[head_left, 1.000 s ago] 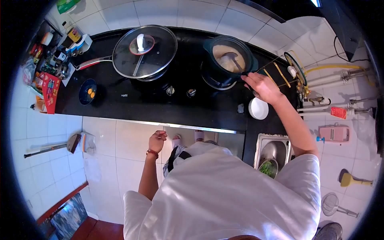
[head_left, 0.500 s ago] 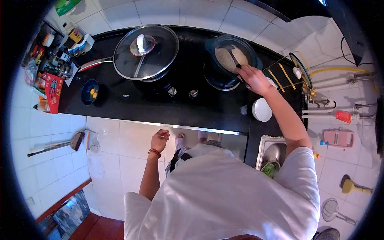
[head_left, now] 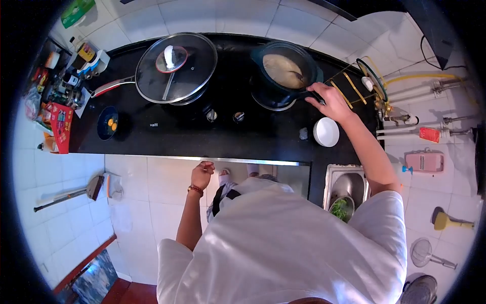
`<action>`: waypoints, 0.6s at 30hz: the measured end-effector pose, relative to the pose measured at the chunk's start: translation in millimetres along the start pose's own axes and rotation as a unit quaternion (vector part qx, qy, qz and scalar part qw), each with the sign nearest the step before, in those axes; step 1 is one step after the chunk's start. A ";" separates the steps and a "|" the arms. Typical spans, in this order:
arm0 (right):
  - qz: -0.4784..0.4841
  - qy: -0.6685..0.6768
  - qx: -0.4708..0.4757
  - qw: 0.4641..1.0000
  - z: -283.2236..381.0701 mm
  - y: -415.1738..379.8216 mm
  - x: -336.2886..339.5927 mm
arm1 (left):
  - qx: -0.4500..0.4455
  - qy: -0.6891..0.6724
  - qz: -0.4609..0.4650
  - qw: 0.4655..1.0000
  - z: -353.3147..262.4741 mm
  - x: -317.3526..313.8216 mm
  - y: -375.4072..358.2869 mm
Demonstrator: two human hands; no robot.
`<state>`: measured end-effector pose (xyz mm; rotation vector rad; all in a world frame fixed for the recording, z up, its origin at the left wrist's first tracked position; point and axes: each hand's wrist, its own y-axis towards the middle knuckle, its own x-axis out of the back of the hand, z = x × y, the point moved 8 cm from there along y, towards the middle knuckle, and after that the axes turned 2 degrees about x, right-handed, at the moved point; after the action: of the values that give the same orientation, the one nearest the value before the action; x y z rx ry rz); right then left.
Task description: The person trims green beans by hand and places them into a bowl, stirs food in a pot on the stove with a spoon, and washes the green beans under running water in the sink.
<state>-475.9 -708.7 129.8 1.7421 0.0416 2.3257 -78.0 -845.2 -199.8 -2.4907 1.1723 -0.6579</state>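
Observation:
My right hand (head_left: 329, 100) is closed around the dark handle of a ladle (head_left: 315, 96) at the right rim of a dark pot (head_left: 259, 76). The ladle's head dips into pale, cloudy liquid (head_left: 281, 70) in that pot. Below the counter's front edge hangs my left hand (head_left: 202, 173), its fingers curled, a beaded bracelet on the wrist; what it holds, if anything, is too small to tell. A white bowl (head_left: 326, 132) stands on the counter just below my right hand.
A pan with a glass lid (head_left: 197, 61) sits on the left burner. Left of it are a dark bowl (head_left: 102, 126) with yolks (head_left: 112, 124) and several bottles. At the lower right is a sink (head_left: 331, 177) holding a bowl of greens (head_left: 341, 208). A lid (head_left: 372, 78) leans at the right.
My right hand has moved down and outward from over the pot to beside its rim, and the ladle's handle now slants over the edge. The view has shifted slightly.

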 end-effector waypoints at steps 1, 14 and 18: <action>0.005 0.010 -0.002 1.000 6.2 -2.5 4.6 | -0.007 -0.013 0.000 1.000 1.3 -1.4 1.5; 0.012 -0.057 0.033 0.998 16.6 13.9 -18.8 | 0.029 -0.021 -0.037 0.999 -2.2 24.4 -13.2; -0.022 -0.066 0.014 0.997 -3.1 25.3 -28.5 | 0.030 -0.025 -0.048 0.998 16.4 27.4 -19.8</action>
<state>-475.6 -738.8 106.2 1.8849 0.0888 2.1830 -41.3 -853.1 -197.1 -2.5095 1.0060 -0.6434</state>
